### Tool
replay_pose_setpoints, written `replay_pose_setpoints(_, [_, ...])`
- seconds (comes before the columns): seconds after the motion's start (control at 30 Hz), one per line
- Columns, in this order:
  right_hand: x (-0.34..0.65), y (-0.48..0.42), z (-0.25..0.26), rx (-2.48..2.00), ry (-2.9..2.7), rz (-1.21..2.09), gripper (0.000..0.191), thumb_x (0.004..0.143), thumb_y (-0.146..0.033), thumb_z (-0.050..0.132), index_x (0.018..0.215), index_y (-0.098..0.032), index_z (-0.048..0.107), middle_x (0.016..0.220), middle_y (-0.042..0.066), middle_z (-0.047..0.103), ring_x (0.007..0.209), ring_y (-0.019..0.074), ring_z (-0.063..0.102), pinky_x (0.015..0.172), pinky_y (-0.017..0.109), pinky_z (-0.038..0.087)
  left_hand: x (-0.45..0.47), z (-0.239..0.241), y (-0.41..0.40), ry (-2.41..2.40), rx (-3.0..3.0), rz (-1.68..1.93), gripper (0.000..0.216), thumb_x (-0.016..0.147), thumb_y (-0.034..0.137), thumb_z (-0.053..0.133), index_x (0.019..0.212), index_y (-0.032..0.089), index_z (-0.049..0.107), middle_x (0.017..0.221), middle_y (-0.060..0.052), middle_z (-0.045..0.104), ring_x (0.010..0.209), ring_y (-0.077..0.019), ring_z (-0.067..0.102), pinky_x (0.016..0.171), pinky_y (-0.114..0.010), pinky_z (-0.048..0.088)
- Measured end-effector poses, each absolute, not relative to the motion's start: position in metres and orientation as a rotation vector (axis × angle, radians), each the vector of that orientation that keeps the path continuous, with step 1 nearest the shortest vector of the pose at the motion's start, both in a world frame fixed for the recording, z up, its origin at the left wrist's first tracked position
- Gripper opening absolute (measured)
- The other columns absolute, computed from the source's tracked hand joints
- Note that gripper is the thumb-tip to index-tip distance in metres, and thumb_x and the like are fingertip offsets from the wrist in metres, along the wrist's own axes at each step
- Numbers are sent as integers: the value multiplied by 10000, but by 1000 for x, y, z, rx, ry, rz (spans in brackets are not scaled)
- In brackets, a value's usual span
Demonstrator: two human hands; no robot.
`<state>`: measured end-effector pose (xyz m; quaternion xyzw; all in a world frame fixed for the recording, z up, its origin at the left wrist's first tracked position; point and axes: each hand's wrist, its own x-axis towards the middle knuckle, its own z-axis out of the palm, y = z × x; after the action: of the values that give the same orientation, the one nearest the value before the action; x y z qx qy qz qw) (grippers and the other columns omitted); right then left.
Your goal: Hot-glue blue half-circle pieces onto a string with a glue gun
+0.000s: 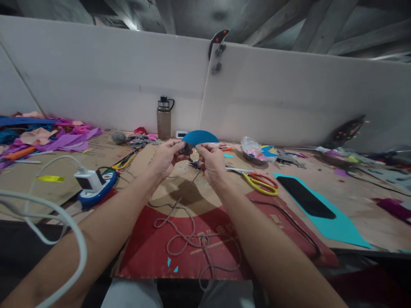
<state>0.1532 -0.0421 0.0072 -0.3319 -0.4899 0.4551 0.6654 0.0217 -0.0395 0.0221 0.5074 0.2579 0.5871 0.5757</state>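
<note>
Both hands are raised together over the middle of the workbench. My left hand (167, 157) and my right hand (210, 161) pinch the lower edge of a blue half-round felt piece (199, 137), with a small grey bit between the fingertips. A thin grey cord (189, 231) hangs from under my hands and lies in loose loops on the red and tan cardboard (150, 252) below. Fingers of both hands are closed in a pinch.
Yellow-handled scissors (257, 179) lie right of my hands. A black phone (305, 197) rests on a teal sheet (340, 226). A brown bottle (163, 119) stands by the white wall. White charger and cable (88, 179) sit left; purple scraps (58, 139) pile far left.
</note>
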Motion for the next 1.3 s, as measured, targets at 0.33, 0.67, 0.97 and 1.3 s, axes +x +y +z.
replay_pose_setpoints(0.33, [150, -45, 10, -789, -1142, 1000, 253, 570, -377, 717, 692, -175, 624, 620, -26, 565, 425, 42, 350, 420, 225, 270, 20, 22, -33, 654, 1176, 1402, 90, 688, 209, 625, 682, 127, 589, 675, -47, 643, 620, -122, 609, 488, -195, 460])
replay_pose_setpoints(0.67, [146, -39, 2, -813, -1111, 892, 226, 612, -366, 673, 702, -166, 621, 628, -23, 579, 491, 64, 441, 495, 222, 351, 27, 14, -38, 770, 1306, 1576, 221, 702, 245, 662, 856, 161, 526, 759, -17, 615, 610, -113, 610, 499, -221, 509])
replay_pose_setpoints(0.97, [146, -45, 1, -893, -1221, 671, 216, 703, -350, 592, 761, -153, 658, 681, 10, 625, 623, 116, 530, 626, 258, 424, 32, 10, -43, 868, 1653, 1470, 301, 722, 217, 601, 1013, 144, 566, 1004, -94, 623, 810, -175, 615, 489, -237, 543])
replay_pose_setpoints(1.3, [148, -50, 3, -965, -1449, 463, 247, 795, -293, 483, 859, -167, 686, 767, 29, 661, 706, 137, 569, 679, 272, 422, 27, 11, -46, 1214, 1942, 1439, 218, 785, 296, 512, 876, 153, 650, 660, -5, 613, 349, -51, 444, 339, -175, 356])
